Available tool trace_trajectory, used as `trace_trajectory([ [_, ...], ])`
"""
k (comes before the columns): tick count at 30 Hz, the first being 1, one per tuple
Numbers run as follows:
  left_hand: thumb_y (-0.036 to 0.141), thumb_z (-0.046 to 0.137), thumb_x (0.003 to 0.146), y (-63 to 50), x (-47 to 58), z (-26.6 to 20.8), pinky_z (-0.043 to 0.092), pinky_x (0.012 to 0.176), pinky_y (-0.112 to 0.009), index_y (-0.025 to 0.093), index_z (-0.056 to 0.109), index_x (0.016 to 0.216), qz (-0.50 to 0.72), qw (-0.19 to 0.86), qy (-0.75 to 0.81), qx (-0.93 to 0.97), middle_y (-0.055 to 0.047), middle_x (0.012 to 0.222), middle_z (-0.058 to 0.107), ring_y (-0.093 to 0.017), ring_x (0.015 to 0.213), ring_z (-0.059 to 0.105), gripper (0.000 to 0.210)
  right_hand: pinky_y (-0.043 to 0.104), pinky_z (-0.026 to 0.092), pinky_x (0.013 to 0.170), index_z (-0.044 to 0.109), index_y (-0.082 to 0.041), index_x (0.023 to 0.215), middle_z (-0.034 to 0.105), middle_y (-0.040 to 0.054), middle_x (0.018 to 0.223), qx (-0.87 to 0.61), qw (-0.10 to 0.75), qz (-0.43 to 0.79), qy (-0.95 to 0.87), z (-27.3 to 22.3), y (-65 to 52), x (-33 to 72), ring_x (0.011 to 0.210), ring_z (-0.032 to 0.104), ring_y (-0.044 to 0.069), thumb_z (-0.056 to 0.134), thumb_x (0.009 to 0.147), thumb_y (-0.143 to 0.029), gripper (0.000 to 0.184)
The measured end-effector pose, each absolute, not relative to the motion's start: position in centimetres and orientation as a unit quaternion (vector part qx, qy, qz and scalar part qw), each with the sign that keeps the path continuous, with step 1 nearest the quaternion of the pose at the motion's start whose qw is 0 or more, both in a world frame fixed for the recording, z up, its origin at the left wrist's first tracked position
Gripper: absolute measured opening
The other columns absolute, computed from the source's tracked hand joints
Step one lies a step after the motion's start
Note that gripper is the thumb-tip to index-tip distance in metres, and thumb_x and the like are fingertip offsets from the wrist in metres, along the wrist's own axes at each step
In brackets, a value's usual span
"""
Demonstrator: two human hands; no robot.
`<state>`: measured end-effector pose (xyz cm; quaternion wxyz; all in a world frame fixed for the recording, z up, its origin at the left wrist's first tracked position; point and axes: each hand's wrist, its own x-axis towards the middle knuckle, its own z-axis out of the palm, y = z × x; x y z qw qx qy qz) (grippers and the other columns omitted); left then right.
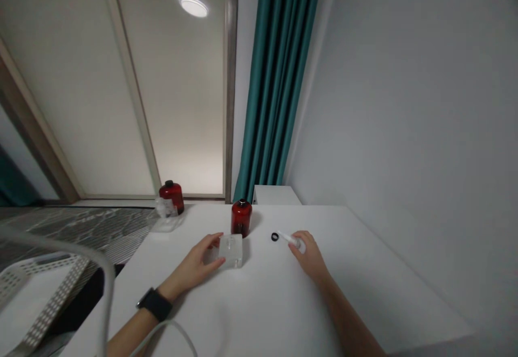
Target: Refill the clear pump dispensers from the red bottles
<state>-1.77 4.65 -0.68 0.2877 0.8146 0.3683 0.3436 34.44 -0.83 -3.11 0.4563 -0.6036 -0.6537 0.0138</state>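
My left hand [198, 264], a dark watch on its wrist, has its thumb and fingers round the left side of a clear square block-like container [231, 250] on the table. Just behind that container stands a dark red bottle [242, 219] with a black neck. My right hand [309, 254] is closed on a small white piece with a thin stem [288, 236], the stem pointing left. Close to the stem's tip a small black ring [274, 236] lies flat on the table.
A second red bottle [174, 197] and a clear item [165, 208] stand at the table's far left corner. Left of the white table [259, 314] is a white perforated basket [52, 308]. A pale cable [107, 292] crosses the lower left foreground. A wall borders the right.
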Motion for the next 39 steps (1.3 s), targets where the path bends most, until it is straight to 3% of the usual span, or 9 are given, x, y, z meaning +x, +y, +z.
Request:
trace_trajectory([
  [8,0.027,0.065,0.084,4.1,-1.8,-0.4,0.048,0.098,-0.043,0.019,0.049,0.133,0.353,0.299,0.362,0.81,-0.01,0.118,0.062,-0.025,0.106,0.06,0.052,0.043,0.046,0.088,0.062,-0.021,0.105,0.067,0.0092,0.096,-0.536,0.527,0.023,-0.66,0.9,-0.9,27.7,0.094,0.06,0.026,0.057,0.087,-0.028,0.02],
  [15,0.027,0.065,0.084,3.8,-1.9,-0.5,0.048,0.099,-0.043,0.02,0.048,0.136,0.363,0.298,0.353,0.809,-0.009,0.117,0.062,-0.024,0.107,0.06,0.055,0.031,0.049,0.072,0.058,-0.02,0.101,0.064,0.0034,0.088,-0.479,0.555,0.1,-0.673,3.7,2.1,23.1,0.077,0.058,0.019,0.055,0.085,-0.025,0.018],
  [22,0.023,0.065,0.082,3.4,-1.9,0.5,0.045,0.102,-0.046,0.021,0.043,0.139,0.382,0.283,0.343,0.81,-0.011,0.124,0.057,-0.026,0.113,0.055,0.061,0.024,0.04,0.051,0.055,-0.02,0.09,0.054,-0.0031,0.066,-0.47,0.562,0.151,-0.664,2.0,2.0,22.5,0.055,0.048,0.014,0.049,0.082,-0.027,0.012],
  [29,0.027,0.057,0.091,2.5,-0.8,1.3,0.046,0.1,-0.046,0.022,0.055,0.126,0.402,0.245,0.363,0.805,-0.011,0.12,0.059,-0.027,0.112,0.055,0.036,0.026,0.045,0.059,0.059,-0.022,0.088,0.063,-0.0011,0.072,-0.5,0.54,0.15,-0.66,1.4,0.6,21.7,0.062,0.055,0.017,0.055,0.073,-0.018,0.016],
  [34,0.027,0.054,0.094,2.3,-0.5,1.2,0.046,0.1,-0.042,0.023,0.058,0.126,0.408,0.235,0.358,0.806,-0.01,0.118,0.059,-0.025,0.112,0.055,0.032,0.032,0.051,0.073,0.063,-0.021,0.093,0.067,0.0041,0.086,-0.476,0.546,0.142,-0.674,2.1,0.5,21.1,0.079,0.062,0.021,0.058,0.078,-0.02,0.016],
  [39,0.024,0.056,0.092,2.3,-0.5,1.2,0.045,0.1,-0.039,0.023,0.058,0.123,0.407,0.232,0.352,0.81,-0.009,0.117,0.058,-0.024,0.112,0.055,0.031,0.037,0.051,0.088,0.06,-0.021,0.119,0.067,0.0086,0.103,-0.458,0.57,0.148,-0.666,1.8,0.3,20.4,0.096,0.064,0.024,0.058,0.087,-0.024,0.033],
])
